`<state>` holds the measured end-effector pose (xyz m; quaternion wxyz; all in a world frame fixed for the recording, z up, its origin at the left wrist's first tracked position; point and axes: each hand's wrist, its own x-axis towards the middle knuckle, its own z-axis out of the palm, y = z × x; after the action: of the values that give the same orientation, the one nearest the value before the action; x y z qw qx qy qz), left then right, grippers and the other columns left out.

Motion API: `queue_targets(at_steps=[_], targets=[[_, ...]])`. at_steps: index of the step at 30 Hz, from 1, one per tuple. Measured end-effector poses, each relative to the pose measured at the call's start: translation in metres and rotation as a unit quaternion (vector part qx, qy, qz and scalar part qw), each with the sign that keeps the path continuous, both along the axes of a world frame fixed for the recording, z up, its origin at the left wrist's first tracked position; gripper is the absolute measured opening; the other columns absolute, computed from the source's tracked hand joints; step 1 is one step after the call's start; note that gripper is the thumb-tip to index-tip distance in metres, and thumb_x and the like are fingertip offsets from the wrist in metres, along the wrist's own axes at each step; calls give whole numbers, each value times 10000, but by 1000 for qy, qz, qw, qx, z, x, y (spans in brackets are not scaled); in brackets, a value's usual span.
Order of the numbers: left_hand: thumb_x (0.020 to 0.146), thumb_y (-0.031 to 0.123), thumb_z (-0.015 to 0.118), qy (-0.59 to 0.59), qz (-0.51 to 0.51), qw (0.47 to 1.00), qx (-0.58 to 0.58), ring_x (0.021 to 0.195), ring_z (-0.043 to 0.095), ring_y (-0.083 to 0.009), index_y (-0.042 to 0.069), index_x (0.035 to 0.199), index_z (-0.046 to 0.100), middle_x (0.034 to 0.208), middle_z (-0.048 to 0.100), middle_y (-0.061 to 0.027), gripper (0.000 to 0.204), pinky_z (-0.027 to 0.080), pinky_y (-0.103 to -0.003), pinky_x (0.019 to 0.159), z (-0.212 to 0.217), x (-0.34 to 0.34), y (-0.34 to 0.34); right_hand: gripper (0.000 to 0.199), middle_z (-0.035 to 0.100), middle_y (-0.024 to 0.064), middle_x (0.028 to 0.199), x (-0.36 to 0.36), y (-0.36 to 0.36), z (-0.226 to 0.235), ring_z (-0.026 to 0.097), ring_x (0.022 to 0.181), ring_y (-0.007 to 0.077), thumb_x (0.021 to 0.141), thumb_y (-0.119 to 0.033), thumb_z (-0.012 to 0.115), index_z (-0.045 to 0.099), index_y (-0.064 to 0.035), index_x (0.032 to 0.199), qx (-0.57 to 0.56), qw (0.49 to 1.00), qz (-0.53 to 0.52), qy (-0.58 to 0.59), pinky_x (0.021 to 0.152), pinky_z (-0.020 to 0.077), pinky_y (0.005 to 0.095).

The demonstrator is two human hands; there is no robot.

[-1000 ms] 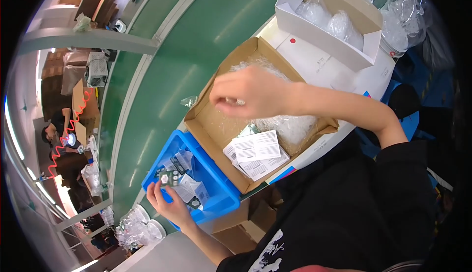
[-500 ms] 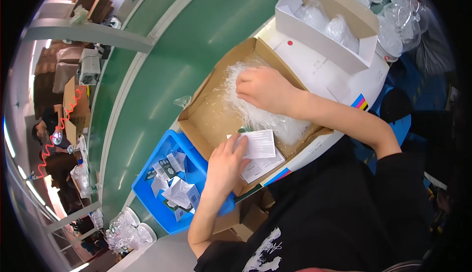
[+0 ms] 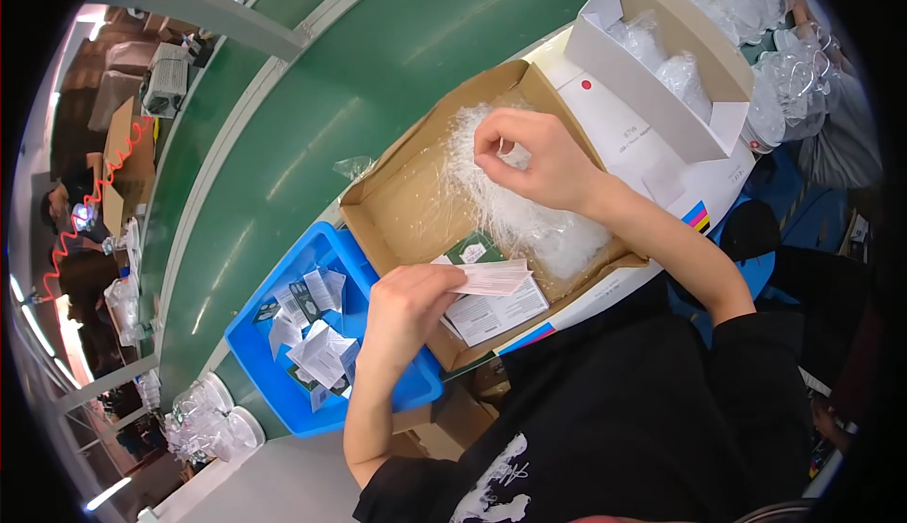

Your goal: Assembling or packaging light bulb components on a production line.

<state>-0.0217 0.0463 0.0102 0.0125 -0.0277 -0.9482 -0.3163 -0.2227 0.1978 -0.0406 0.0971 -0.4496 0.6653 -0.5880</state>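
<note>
My left hand (image 3: 406,308) pinches a small printed paper slip (image 3: 493,279) by its left end, tilted above the tray's near side. Beneath it lie white printed cards (image 3: 498,315) and a dark green card (image 3: 472,247). My right hand (image 3: 543,164) hovers over a heap of thin clear plastic strands (image 3: 557,240), thumb and forefinger closed together in a ring. Whatever those fingertips hold, if anything, is too fine to make out. Strands and cards share a shallow brown cardboard tray (image 3: 397,206).
Left of the tray is a blue plastic bin (image 3: 269,381) with folded printed cards (image 3: 321,353). A white box (image 3: 652,93) of clear-wrapped items stands at the far right, near plastic-wrapped round items (image 3: 803,79). The green work surface (image 3: 312,136) runs behind.
My right hand has lifted off the strands, its fingers now in a ring. My left hand has raised and tilted the paper slip, uncovering more of the cards below. The view has shifted slightly.
</note>
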Motion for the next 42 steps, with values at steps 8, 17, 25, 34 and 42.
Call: queue_targets(at_steps=[8, 17, 25, 34, 42], targets=[[755, -64, 675, 122, 150, 979, 65, 752, 677, -200, -2, 1026, 647, 902, 684, -127, 279, 517, -268, 623, -5, 15, -6, 77, 623, 58, 786, -5, 5, 1, 576, 677, 127, 894, -85, 588, 596, -8, 887, -20, 999, -22, -18, 609, 459, 254], [868, -80, 554, 158, 208, 929, 263, 860, 666, -170, -12, 1407, 292, 984, 680, -152, 603, 505, -258, 788, -16, 1, 4, 204, 666, 69, 803, 1, 2, 4, 624, 702, 119, 910, -15, 541, 561, 11, 1111, -6, 993, 4, -115, 657, 506, 231], [896, -44, 530, 16, 265, 898, 352, 765, 635, -108, -27, 1344, 315, 986, 671, -129, 498, 487, -211, 655, -15, 9, -8, 122, 676, 95, 929, -2, 5, 1, 643, 789, 133, 862, -10, 616, 640, 7, 981, 11, 991, 5, -130, 702, 510, 230], [815, -85, 647, 76, 217, 898, 375, 1068, 582, -172, -47, 1292, 487, 1148, 610, -135, 505, 467, -289, 925, -13, -2, 2, 54, 576, 61, 858, -8, 4, 1, 556, 831, 133, 823, 2, 629, 647, 7, 874, -61, 997, -56, 4, 707, 459, 255], [805, -35, 700, 35, 236, 903, 357, 1016, 603, -158, -48, 1129, 625, 1079, 651, -99, 333, 475, -271, 886, -20, 11, -11, 101, 556, 11, 735, -3, 5, 2, 490, 653, 62, 948, -60, 497, 576, -6, 915, -90, 963, -21, -252, 580, 402, 199]])
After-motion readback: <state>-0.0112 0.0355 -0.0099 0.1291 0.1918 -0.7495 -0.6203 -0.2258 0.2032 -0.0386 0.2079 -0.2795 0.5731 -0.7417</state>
